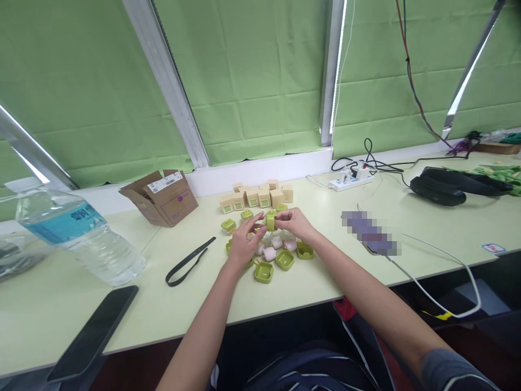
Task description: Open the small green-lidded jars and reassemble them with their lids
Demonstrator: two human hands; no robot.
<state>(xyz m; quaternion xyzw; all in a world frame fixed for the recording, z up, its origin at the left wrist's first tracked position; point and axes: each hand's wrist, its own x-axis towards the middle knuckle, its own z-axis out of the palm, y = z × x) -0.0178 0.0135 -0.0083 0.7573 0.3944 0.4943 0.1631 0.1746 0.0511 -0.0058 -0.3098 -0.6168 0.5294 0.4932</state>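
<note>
My left hand and my right hand meet over the middle of the pale table, both pinching one small green case held upright between their fingertips. Under and around the hands lie several more green cases and small pink-white pieces. Behind them stands a cluster of small tan boxes with green panels.
An open cardboard box sits back left. A water bottle lies on its side at left, near a dark phone and a black strap. A power strip, cables, a black object and a white cable are on the right.
</note>
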